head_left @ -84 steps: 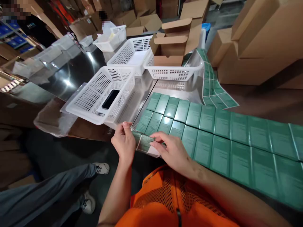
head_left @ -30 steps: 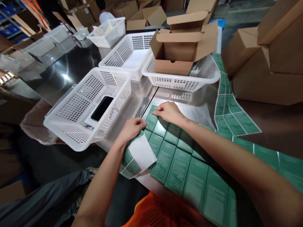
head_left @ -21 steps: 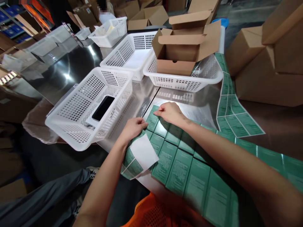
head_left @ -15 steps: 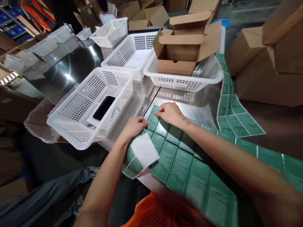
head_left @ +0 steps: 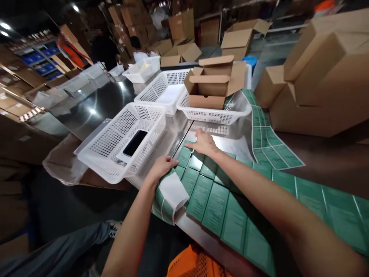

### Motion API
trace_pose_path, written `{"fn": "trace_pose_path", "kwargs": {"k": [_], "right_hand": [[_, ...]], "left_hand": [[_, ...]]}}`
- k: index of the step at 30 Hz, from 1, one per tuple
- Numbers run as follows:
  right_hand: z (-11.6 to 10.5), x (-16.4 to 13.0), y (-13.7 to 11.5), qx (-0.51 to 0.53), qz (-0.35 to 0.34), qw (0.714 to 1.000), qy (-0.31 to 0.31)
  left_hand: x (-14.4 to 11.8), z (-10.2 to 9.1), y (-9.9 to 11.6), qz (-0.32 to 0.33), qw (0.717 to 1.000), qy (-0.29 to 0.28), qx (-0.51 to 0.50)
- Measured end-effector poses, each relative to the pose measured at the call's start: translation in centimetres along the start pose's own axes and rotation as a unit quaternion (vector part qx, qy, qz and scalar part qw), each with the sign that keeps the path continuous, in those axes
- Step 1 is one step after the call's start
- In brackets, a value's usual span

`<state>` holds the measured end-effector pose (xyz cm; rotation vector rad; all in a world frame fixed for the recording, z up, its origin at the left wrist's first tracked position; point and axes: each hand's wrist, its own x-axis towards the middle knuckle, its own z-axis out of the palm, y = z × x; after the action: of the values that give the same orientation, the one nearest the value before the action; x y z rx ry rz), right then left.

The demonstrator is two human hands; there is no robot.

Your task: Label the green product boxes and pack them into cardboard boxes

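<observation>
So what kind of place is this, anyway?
Probably a warehouse or packing workshop: there are stacked cardboard cartons, blue bins on racking, and green boxes laid in rows on a metal table.

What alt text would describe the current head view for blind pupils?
A person's right hand is over rows of green boxes on a metal table; their left hand holds a green, white-backed sheet. Nearby stand white baskets, one containing a phone.

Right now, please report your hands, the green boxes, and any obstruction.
Left hand gripping label sheet. Right hand open, thumb at far-row end box. Green boxes in two rows, partly hidden by right forearm.
</observation>
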<state>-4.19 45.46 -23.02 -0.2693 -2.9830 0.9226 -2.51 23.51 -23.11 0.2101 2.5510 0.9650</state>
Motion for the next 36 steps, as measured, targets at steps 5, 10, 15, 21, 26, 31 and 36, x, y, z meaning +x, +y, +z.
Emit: {"fn": "trace_pose_path", "kwargs": {"k": [5,10,15,21,26,31,36], "right_hand": [[0.0,-0.6,-0.9,-0.03,-0.013,0.999,0.024],[-0.4,-2.4,-0.9,-0.049,-0.1,0.993,0.047],[-0.6,-5.8,-1.6,-0.097,-0.217,0.971,0.026],[0.9,-8.2,-1.9,-0.144,-0.275,0.945,-0.104],[1.4,-8.9,-1.5,-0.149,-0.277,0.944,-0.103],[1.2,-9.3,-2.0,-0.134,-0.279,0.946,-0.092],[-0.2,-12.0,-2.7,-0.046,-0.211,0.976,-0.011]], "left_hand": [[-1.4,0.2,0.1,0.007,0.998,0.06,0.021],[-1.7,0.4,0.9,-0.021,0.995,0.095,0.037],[-3.7,-0.4,0.2,-0.024,0.994,0.085,0.06],[-4.6,0.5,-1.8,0.032,0.995,0.031,0.084],[-4.2,1.1,-2.0,0.113,0.991,-0.002,0.065],[-4.8,0.7,-0.7,0.125,0.99,0.023,0.067],[-7.3,-1.3,0.3,0.057,0.984,0.158,0.05]]}}
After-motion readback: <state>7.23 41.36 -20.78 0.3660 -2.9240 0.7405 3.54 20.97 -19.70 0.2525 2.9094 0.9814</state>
